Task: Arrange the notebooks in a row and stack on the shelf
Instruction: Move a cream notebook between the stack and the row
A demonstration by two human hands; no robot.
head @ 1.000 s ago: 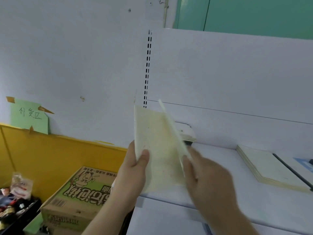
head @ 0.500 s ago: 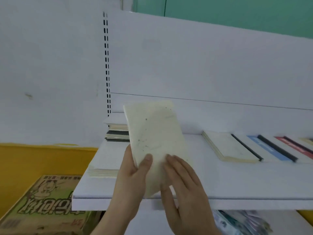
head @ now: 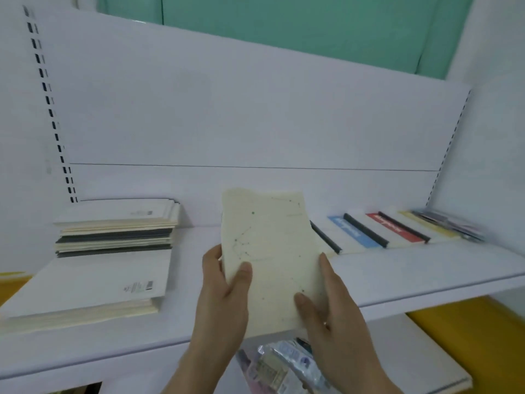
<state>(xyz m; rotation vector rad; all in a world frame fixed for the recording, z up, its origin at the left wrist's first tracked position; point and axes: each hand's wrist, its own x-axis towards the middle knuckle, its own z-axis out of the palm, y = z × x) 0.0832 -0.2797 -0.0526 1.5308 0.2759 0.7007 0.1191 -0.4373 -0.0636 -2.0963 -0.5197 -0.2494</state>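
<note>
Hands (head: 224, 291) (head: 326, 305) grip cream notebook (head: 270, 251) above white shelf (head: 426, 274).

A shop interior, stationery section. Evidence: a white metal retail display shelf (head: 397, 277) fixed to a white back panel (head: 227, 109), flanked by slotted upright rails with rows of dark adjustment holes (head: 48, 106), as on store gondola units. Stock lies on the shelf: a stack of cream and grey notebooks with printed barcode labels (head: 116, 231), a flat white-covered pile with a barcode sticker (head: 93, 288), and a row of overlapping notebooks with black spines and blue, red and yellow covers (head: 383, 230). Plastic-wrapped packets (head: 284, 365) sit on a lower level.
</note>
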